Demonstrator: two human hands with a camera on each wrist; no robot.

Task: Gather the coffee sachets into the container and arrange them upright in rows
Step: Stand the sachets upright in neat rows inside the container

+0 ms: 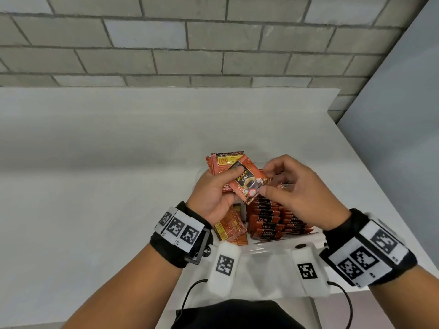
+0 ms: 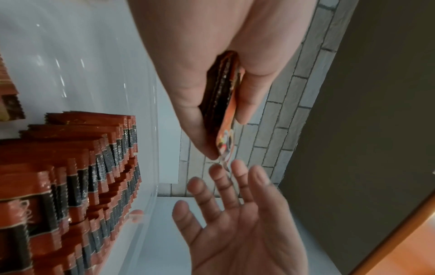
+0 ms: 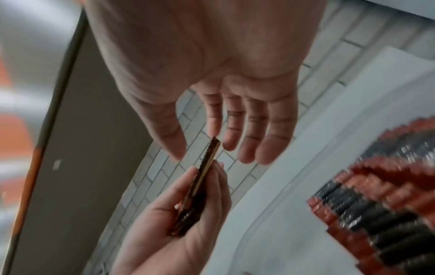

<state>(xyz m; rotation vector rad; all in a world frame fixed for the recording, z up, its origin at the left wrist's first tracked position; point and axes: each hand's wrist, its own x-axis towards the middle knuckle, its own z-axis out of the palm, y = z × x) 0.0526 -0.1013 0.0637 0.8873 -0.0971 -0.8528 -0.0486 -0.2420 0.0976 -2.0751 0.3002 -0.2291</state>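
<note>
left hand (image 1: 215, 191) grips stack of red-orange foil coffee sachets (image 1: 247, 184) | right hand (image 1: 294, 188) fingers relaxed, at top sachet's edge | clear plastic container (image 1: 273, 246) below: upright sachet rows (image 1: 275, 222) | loose sachets (image 1: 231, 227) beside | white table (image 1: 95, 162)

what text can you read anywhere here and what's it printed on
"BLACK Coffee": front of the top sachet held in the left hand.
"D2X": top flaps of the upright sachets in the container.
Yellow back panels of the loose sachets: too small to read.
Wrist markers: patterns only, no words.
</note>
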